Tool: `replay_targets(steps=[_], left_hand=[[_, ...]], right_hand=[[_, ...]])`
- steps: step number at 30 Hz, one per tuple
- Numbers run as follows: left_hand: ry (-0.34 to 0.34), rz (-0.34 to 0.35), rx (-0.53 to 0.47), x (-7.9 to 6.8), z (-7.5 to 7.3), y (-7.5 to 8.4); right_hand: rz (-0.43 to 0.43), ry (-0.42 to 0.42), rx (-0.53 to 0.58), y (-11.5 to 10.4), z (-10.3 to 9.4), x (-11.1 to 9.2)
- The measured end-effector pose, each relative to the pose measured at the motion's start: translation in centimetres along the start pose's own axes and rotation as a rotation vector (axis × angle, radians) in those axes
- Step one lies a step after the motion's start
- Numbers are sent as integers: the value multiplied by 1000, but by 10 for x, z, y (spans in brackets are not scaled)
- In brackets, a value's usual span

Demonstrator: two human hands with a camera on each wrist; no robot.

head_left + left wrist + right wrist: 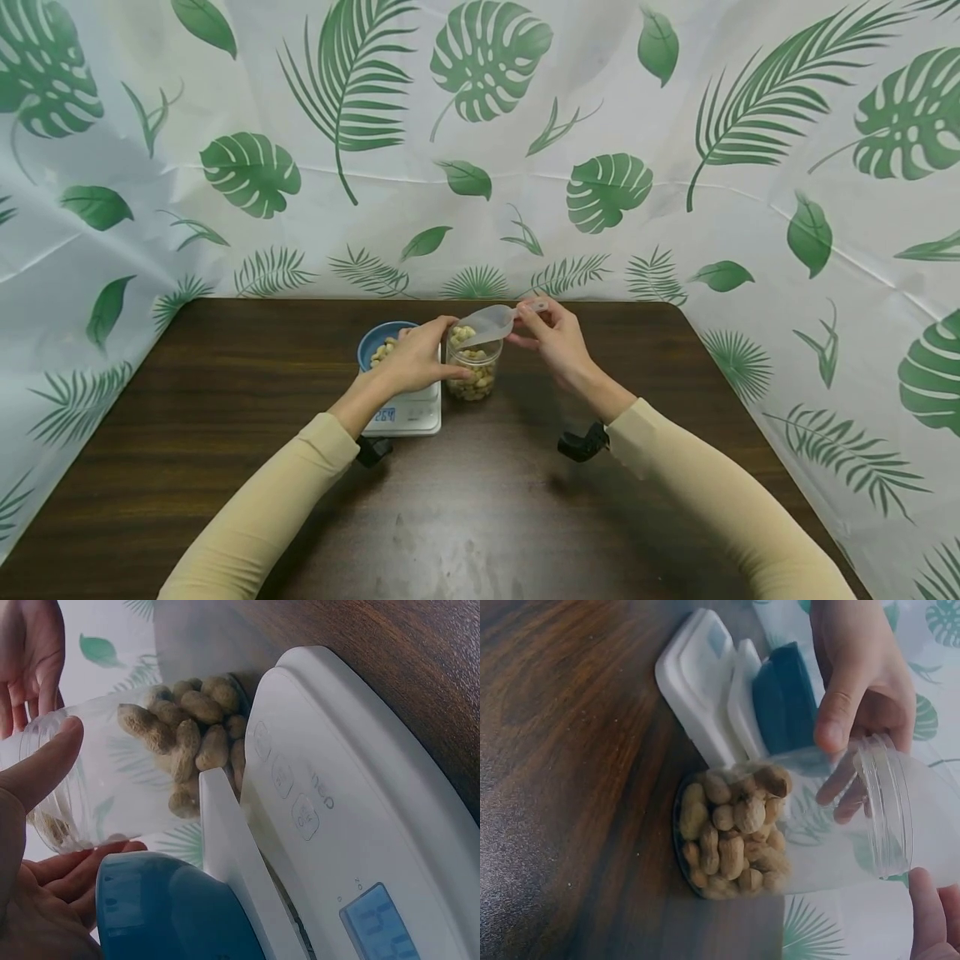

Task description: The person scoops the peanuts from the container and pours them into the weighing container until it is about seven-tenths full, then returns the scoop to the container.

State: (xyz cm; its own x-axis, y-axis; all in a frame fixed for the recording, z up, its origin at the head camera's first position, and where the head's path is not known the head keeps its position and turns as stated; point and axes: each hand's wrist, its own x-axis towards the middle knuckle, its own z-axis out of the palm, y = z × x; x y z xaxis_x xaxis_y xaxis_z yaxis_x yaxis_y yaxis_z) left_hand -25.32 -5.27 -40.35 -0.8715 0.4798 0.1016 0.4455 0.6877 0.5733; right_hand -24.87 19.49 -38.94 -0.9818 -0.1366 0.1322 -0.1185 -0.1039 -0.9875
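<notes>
A clear jar (825, 847) stands on the table with peanuts in shell (735, 832) in its lower part. Around the jar's upper part, my left hand (408, 362) grips with thumb on the near side and fingers on the far side. My right hand (558, 337) pinches the handle of a translucent scoop (491, 322) over the jar's mouth. The scoop's tip dips toward the opening, and several peanuts (462, 334) show at it. Left of the jar, a blue bowl (172, 907) with peanuts sits on a white kitchen scale (412, 415), partly hidden by my left hand.
The scale's lit display (379, 926) faces the near side. Everything stands toward the back of a dark wooden table (480, 508). A white leaf-print curtain (510, 225) hangs behind the table and along its sides.
</notes>
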Motion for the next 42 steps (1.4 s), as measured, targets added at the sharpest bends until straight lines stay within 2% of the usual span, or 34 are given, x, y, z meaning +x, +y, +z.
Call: replay_targets(steps=[12,25,33,42], left_hand=[[7,15,-16,-1,0,-1],[16,22,-3,-3,0,-2],[37,33,-5,-8,-1,-5],[101,29,15,-25,-13,-13]], right_hand=[[28,65,137,6,-1,-3],[38,81,274,5,-8,-3],[33,71,298,1,-4,-2],[9,55,251,-2,9,6]])
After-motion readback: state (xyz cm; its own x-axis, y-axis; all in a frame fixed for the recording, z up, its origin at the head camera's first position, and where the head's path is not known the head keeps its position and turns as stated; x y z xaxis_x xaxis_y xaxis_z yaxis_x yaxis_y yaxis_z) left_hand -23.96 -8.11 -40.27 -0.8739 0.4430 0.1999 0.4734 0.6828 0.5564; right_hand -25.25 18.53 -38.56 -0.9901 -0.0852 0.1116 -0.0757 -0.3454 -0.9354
